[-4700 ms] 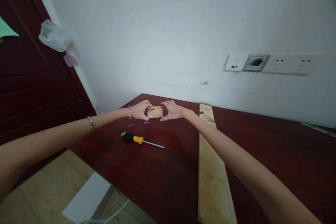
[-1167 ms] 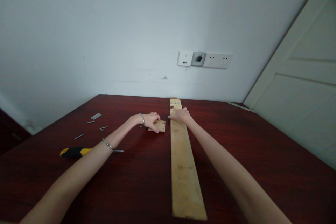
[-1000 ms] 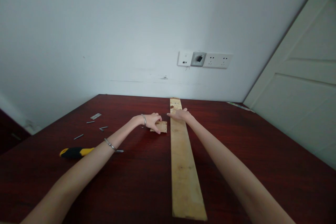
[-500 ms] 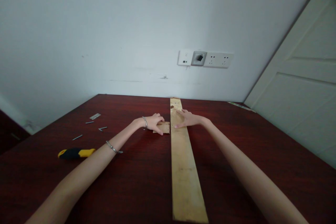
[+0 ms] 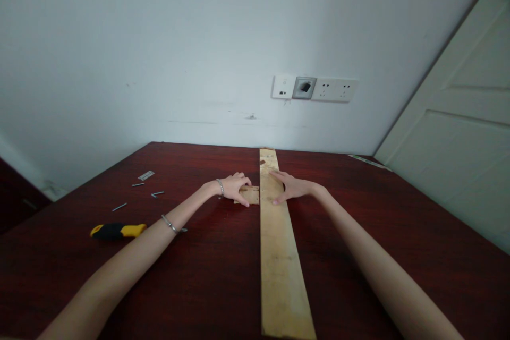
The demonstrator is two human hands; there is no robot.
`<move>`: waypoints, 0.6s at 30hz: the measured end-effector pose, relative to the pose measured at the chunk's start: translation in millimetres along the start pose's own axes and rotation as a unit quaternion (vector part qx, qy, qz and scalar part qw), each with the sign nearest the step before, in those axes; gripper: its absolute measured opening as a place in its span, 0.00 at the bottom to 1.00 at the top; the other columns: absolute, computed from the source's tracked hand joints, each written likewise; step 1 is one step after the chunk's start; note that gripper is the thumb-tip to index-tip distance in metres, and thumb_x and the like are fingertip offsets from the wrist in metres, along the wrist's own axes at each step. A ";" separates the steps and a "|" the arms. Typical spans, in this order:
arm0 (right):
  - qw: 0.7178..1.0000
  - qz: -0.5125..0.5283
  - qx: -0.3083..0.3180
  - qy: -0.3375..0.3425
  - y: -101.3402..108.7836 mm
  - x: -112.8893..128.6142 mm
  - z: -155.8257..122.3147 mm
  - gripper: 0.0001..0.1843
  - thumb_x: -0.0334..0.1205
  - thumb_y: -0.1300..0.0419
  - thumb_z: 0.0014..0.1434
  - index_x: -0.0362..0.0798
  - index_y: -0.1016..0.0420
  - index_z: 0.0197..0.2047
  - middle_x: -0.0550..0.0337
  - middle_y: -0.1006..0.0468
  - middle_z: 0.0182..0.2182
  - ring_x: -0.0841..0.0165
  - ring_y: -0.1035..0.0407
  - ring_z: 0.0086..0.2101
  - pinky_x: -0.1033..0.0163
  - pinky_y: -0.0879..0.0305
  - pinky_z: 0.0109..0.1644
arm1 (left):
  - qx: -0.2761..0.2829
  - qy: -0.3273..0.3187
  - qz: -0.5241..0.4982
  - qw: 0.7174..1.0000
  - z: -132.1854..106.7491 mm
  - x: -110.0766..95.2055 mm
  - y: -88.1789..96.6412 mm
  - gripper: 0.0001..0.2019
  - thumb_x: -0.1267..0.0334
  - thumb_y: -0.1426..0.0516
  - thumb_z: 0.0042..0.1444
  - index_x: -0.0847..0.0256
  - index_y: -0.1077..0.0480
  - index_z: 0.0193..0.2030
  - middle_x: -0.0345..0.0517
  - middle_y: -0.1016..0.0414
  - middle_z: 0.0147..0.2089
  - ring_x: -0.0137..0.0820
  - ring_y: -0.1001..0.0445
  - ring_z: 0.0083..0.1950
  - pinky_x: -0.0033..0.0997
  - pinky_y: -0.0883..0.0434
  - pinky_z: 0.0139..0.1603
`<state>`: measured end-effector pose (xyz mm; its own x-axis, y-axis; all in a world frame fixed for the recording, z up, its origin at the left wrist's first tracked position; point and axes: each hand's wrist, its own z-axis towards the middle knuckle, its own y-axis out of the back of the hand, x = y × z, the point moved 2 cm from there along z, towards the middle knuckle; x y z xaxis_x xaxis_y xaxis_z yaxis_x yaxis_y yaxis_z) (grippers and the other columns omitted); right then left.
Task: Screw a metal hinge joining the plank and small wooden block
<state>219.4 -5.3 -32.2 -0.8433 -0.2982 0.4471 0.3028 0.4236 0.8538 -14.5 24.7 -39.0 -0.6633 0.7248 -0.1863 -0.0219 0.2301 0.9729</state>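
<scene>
A long pale wooden board point(image 5: 281, 255) lies lengthwise on the dark red table point(image 5: 191, 287), running from near me to the wall. Against its left edge, towards the far end, sits a short wooden block point(image 5: 252, 195). My left hand point(image 5: 234, 189), with bracelets on the wrist and forearm, is closed around the block, thumb on the near side and fingers at the far side. My right hand point(image 5: 292, 187) rests on the board's right part opposite the block, its thumb and fingers spread apart on the top face.
A tool with a yellow and black handle point(image 5: 115, 231) lies to the left, partly behind my left forearm. Beyond it are several screws or nails point(image 5: 119, 206) and a small metal plate point(image 5: 146, 175). A wall with sockets point(image 5: 333, 90) borders the table's far edge; a white door point(image 5: 458, 117) stands right.
My right hand has slid slightly right and towards me over the board, with a wider gap between thumb and fingers. My left hand stays on the block. The view has shifted slightly.
</scene>
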 end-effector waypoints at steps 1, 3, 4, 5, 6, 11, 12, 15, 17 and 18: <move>1.000 0.002 0.001 -0.007 0.0 -0.2 -0.2 0.70 0.66 0.34 0.34 0.47 0.67 0.70 0.46 0.69 0.69 0.47 0.72 0.65 0.44 0.67 0.67 | -0.002 0.000 0.002 1.000 0.3 0.5 -0.7 0.36 0.39 0.38 0.39 0.60 0.37 0.51 0.50 0.38 0.46 0.43 0.38 0.50 0.37 0.37 0.48; 1.000 0.003 0.002 -0.013 -0.2 -1.6 0.2 0.71 0.66 0.34 0.33 0.46 0.67 0.70 0.47 0.69 0.69 0.46 0.72 0.65 0.44 0.66 0.67 | -0.006 -0.002 0.005 1.000 1.1 1.8 -2.1 0.36 0.39 0.37 0.39 0.59 0.37 0.50 0.50 0.38 0.46 0.44 0.38 0.51 0.37 0.37 0.48; 1.000 0.001 0.002 -0.013 -0.5 -2.5 0.8 0.71 0.67 0.34 0.33 0.47 0.67 0.70 0.47 0.69 0.69 0.45 0.71 0.65 0.44 0.66 0.66 | -0.008 -0.003 0.005 1.000 1.5 2.6 -2.7 0.35 0.40 0.37 0.39 0.59 0.37 0.50 0.50 0.38 0.47 0.44 0.38 0.51 0.37 0.37 0.48; 1.000 -0.002 0.003 -0.012 -0.8 -3.6 1.4 0.70 0.67 0.34 0.33 0.47 0.67 0.70 0.47 0.69 0.69 0.45 0.71 0.65 0.43 0.65 0.66 | -0.010 -0.005 0.005 1.000 2.0 3.3 -3.3 0.35 0.40 0.37 0.39 0.59 0.37 0.50 0.50 0.38 0.47 0.44 0.38 0.51 0.37 0.37 0.49; 1.000 -0.004 0.004 -0.010 -1.1 -4.5 2.0 0.70 0.67 0.35 0.33 0.48 0.67 0.70 0.47 0.70 0.69 0.45 0.71 0.65 0.43 0.65 0.66 | -0.011 -0.007 0.005 1.000 2.5 4.1 -3.7 0.35 0.40 0.37 0.39 0.59 0.37 0.50 0.50 0.38 0.47 0.44 0.38 0.51 0.37 0.37 0.49; 1.000 -0.011 0.005 -0.011 -1.7 -6.5 3.1 0.69 0.67 0.36 0.34 0.49 0.66 0.70 0.48 0.70 0.69 0.46 0.70 0.65 0.43 0.64 0.66 | -0.014 -0.018 0.003 1.000 4.4 7.4 -4.9 0.35 0.39 0.37 0.39 0.58 0.36 0.50 0.49 0.38 0.47 0.42 0.38 0.51 0.36 0.38 0.49; 1.000 -0.010 0.004 -0.012 -1.8 -6.5 3.1 0.69 0.67 0.35 0.34 0.49 0.66 0.70 0.48 0.70 0.69 0.46 0.70 0.65 0.43 0.64 0.66 | -0.013 -0.019 0.002 1.000 4.6 7.9 -5.0 0.35 0.39 0.37 0.39 0.58 0.36 0.50 0.49 0.38 0.47 0.42 0.38 0.50 0.36 0.38 0.49; 1.000 -0.005 0.003 -0.011 -2.1 -6.7 3.3 0.69 0.67 0.35 0.34 0.49 0.66 0.70 0.48 0.70 0.69 0.46 0.71 0.65 0.44 0.66 0.66 | -0.012 -0.019 0.002 1.000 4.6 8.8 -5.1 0.35 0.39 0.37 0.39 0.58 0.36 0.50 0.49 0.39 0.47 0.42 0.38 0.51 0.35 0.38 0.49; 1.000 -0.004 0.004 -0.009 -2.5 -7.6 3.7 0.69 0.67 0.35 0.34 0.49 0.66 0.70 0.48 0.70 0.69 0.46 0.72 0.65 0.44 0.67 0.66 | -0.011 -0.017 0.001 1.000 4.4 8.8 -5.0 0.35 0.39 0.37 0.39 0.58 0.36 0.50 0.49 0.38 0.47 0.42 0.38 0.51 0.35 0.38 0.49; 1.000 -0.003 0.005 -0.009 -2.7 -8.3 4.1 0.69 0.67 0.35 0.34 0.49 0.66 0.70 0.47 0.70 0.69 0.46 0.73 0.65 0.43 0.67 0.66 | -0.012 -0.017 0.000 1.000 4.3 8.6 -4.8 0.35 0.39 0.37 0.39 0.58 0.36 0.50 0.49 0.38 0.47 0.42 0.38 0.51 0.35 0.38 0.49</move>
<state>223.7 -0.5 -39.3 -0.8535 -0.2851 0.4362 0.2931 0.4294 0.8542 -16.9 32.6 -45.9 -0.6381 0.7462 -0.1897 -0.0394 0.2144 0.9760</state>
